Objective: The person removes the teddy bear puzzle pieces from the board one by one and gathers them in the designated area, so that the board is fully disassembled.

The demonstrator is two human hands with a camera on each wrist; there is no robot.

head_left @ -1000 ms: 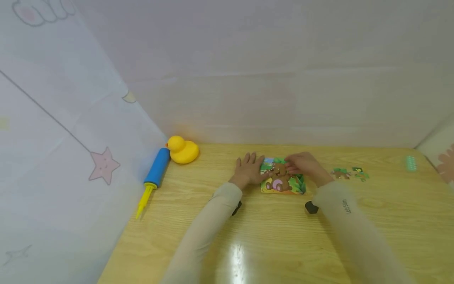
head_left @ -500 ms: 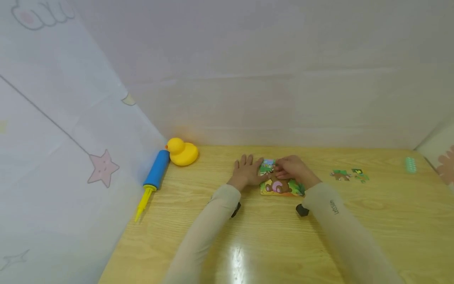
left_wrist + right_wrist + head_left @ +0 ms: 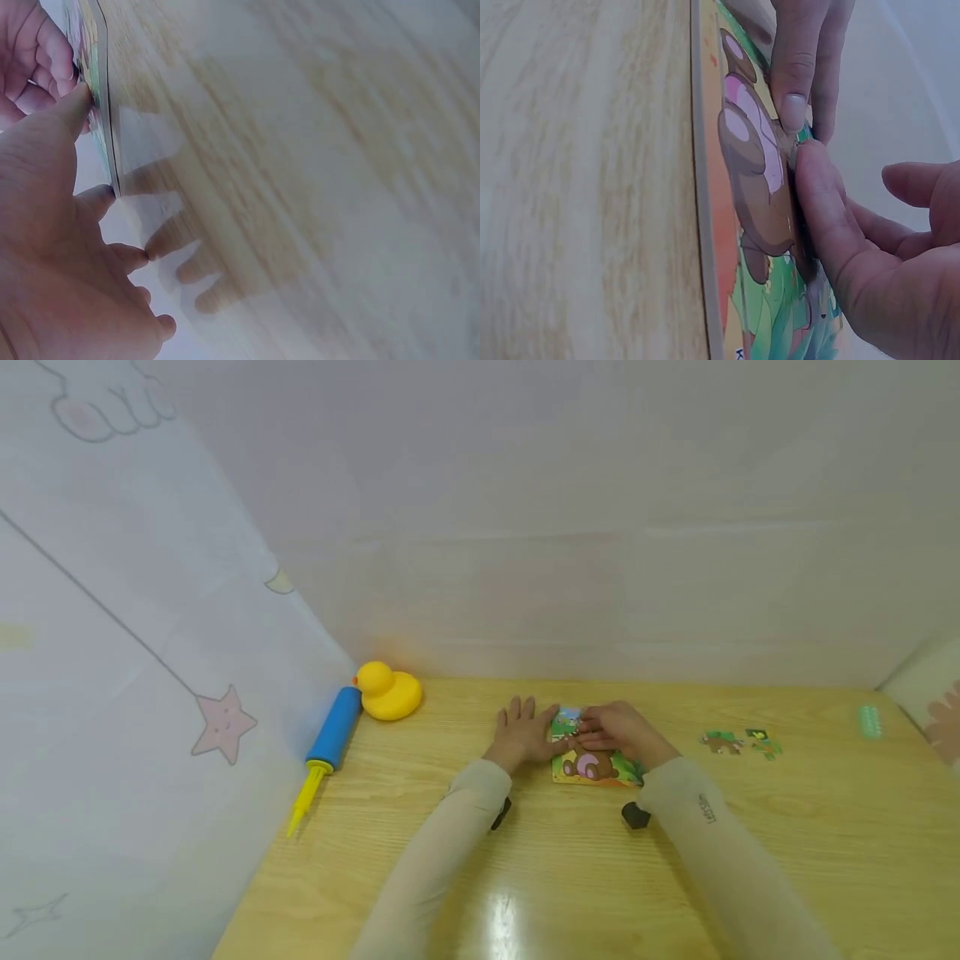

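A brown bear jigsaw puzzle (image 3: 590, 768) lies flat on the wooden table, its upper part covered by my hands in the head view. My left hand (image 3: 522, 735) rests at its left edge with fingers spread and thumb over the picture. From the right, my right hand (image 3: 621, 732) reaches across the puzzle. In the right wrist view, fingers (image 3: 821, 191) of that hand press on the bear picture, with the thumb (image 3: 911, 184) held apart from them. The left thumb (image 3: 793, 97) touches the picture close to those fingertips.
Loose jigsaw pieces (image 3: 722, 742) lie to the right of the puzzle. A pale green studded item (image 3: 871, 722) is at the far right. On the left are a yellow toy duck (image 3: 390, 693) and a blue and yellow hand pump (image 3: 334, 731). Cloth-covered walls (image 3: 480, 585) border the table.
My right hand has moved left across the puzzle, from its upper right part to the bear's upper part, near the left thumb. My left hand stays at the left edge.
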